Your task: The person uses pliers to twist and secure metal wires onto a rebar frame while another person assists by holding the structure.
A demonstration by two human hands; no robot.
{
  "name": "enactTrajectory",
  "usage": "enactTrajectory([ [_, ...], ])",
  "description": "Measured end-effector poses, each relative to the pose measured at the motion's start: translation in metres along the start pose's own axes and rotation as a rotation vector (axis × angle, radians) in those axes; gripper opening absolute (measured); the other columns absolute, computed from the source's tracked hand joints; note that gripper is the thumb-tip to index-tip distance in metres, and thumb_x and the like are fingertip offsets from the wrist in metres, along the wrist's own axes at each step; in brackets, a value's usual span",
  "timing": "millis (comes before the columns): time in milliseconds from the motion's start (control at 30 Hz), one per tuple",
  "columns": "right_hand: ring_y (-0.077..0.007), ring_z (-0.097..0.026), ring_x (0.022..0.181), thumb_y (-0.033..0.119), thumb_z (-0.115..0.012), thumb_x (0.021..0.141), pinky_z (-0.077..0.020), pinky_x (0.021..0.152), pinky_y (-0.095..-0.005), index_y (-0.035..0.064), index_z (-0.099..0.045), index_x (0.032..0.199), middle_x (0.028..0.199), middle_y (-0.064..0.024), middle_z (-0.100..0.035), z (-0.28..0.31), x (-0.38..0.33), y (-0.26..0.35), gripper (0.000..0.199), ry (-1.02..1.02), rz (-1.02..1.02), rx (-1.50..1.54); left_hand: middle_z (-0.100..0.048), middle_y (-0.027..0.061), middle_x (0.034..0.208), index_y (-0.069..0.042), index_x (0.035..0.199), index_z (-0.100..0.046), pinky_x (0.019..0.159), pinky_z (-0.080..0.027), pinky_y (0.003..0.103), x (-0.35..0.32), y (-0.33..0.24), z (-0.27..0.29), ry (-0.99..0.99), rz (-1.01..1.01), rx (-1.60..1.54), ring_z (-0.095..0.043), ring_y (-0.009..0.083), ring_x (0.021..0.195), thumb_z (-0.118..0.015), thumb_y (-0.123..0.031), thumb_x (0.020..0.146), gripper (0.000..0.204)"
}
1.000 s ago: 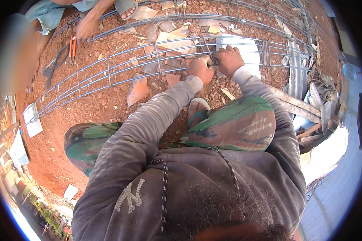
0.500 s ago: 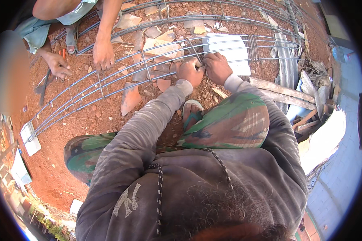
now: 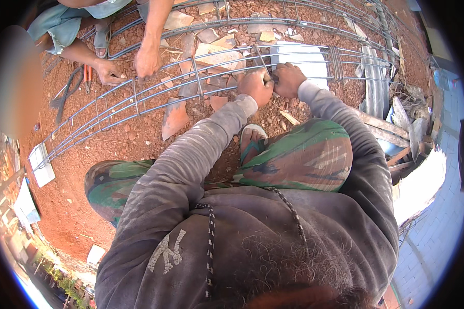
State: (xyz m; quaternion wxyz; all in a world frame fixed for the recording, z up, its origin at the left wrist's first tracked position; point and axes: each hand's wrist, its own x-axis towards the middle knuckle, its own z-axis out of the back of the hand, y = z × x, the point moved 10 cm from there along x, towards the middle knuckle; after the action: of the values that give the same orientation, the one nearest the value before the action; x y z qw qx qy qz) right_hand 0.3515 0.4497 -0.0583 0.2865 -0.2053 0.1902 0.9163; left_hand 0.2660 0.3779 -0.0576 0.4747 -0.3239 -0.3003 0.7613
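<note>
A long steel rebar cage (image 3: 197, 75), made of thin rods with cross stirrups, lies across the ground in front of me. My left hand (image 3: 258, 86) is closed at its near rod, below a stirrup (image 3: 260, 56). Right beside it, my right hand (image 3: 288, 80) is also closed, its fingertips meeting the left ones at the rod. Whatever they pinch is too small and too hidden to make out. Under the cage by my right hand lies a white panel (image 3: 314, 57).
Opposite me at the left, a co-worker's hands (image 3: 110, 71) are at the same cage. Red-handled pliers (image 3: 88, 73) lie near them. Broken tiles (image 3: 176, 119) litter the red soil. Another cage (image 3: 252, 21) runs behind. Wood planks (image 3: 381, 123) and scrap are piled at the right.
The view has shifted slightly. The co-worker's hand at the left has moved rightward to the cage, exposing the red-handled pliers. My hands stay at the same place on the rod.
</note>
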Motion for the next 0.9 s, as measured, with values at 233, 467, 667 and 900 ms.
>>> enactTrajectory([
  [233,-0.0325,-0.058,0.108,0.023,-0.076,0.085,-0.0452,0.092,-0.0486,0.014,-0.069,0.113,0.115,-0.0066,-0.062,-0.005,-0.087,0.006,0.03,-0.72,-0.094,0.111,-0.074,0.0138,0.084,-0.008,0.088,-0.067,0.085,-0.052,0.046,-0.004,0.005,0.002,-0.072,-0.088,-0.016,-0.072,0.0354,0.084,-0.072,-0.023,0.086,0.016],
  [467,-0.0311,-0.058,0.107,0.025,-0.074,0.086,-0.0436,0.092,-0.047,0.0178,-0.069,0.113,0.113,-0.0049,-0.064,-0.009,-0.087,0.019,0.028,-0.885,-0.122,0.084,-0.076,0.0149,0.085,-0.007,0.091,-0.069,0.08,-0.056,0.045,-0.002,0.004,0.0,-0.052,-0.109,0.003,-0.073,0.0355,0.084,-0.071,-0.025,0.087,0.019],
  [667,-0.0292,-0.06,0.105,0.024,-0.074,0.086,-0.0437,0.093,-0.0469,0.0167,-0.067,0.102,0.11,-0.0042,-0.064,-0.018,-0.084,0.013,0.019,-0.892,-0.152,-0.01,-0.075,0.0152,0.081,-0.006,0.09,-0.069,0.075,-0.057,0.043,0.002,0.008,0.001,-0.007,-0.055,-0.063,-0.074,0.0334,0.078,-0.074,-0.026,0.086,0.021],
  [900,-0.0274,-0.061,0.107,0.021,-0.073,0.085,-0.0434,0.097,-0.0469,0.0149,-0.062,0.111,0.112,-0.005,-0.063,-0.004,-0.082,0.019,0.029,-0.946,-0.154,-0.015,-0.075,0.0148,0.085,-0.005,0.09,-0.07,0.077,-0.056,0.041,0.004,-0.006,0.004,0.02,-0.035,-0.038,-0.073,0.0311,0.08,-0.076,-0.024,0.086,0.02],
])
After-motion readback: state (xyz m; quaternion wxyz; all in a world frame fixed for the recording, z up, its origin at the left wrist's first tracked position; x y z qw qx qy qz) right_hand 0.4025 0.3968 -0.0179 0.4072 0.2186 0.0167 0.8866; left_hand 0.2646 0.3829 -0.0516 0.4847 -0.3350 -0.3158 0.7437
